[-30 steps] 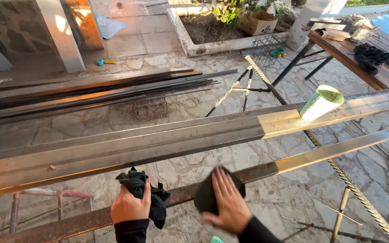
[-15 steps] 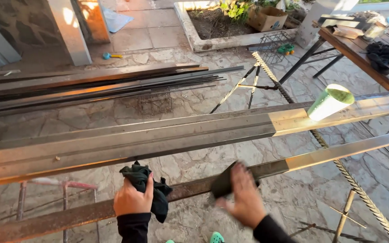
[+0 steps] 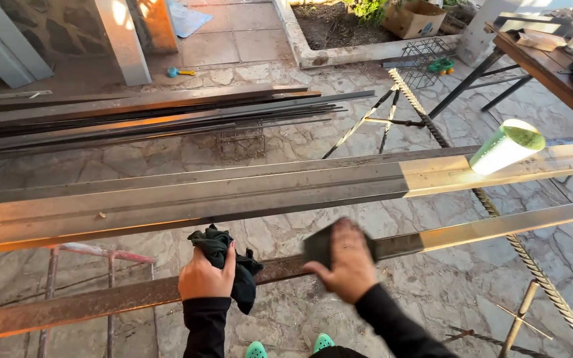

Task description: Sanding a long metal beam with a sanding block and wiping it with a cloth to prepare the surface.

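Two hands (image 3: 208, 277) (image 3: 345, 262); one cup (image 3: 507, 147)

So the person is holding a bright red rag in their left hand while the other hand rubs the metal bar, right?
Not quite. The rag in the left hand is dark, blackish green, not bright red, as the head view shows. The rest holds: the right hand presses a dark pad on the metal bar.

An outdoor metalworking yard: stone paving (image 3: 247, 56), stacked steel bars (image 3: 140, 119) at upper left, rebar trestles (image 3: 373, 119), long steel profiles (image 3: 233, 192).
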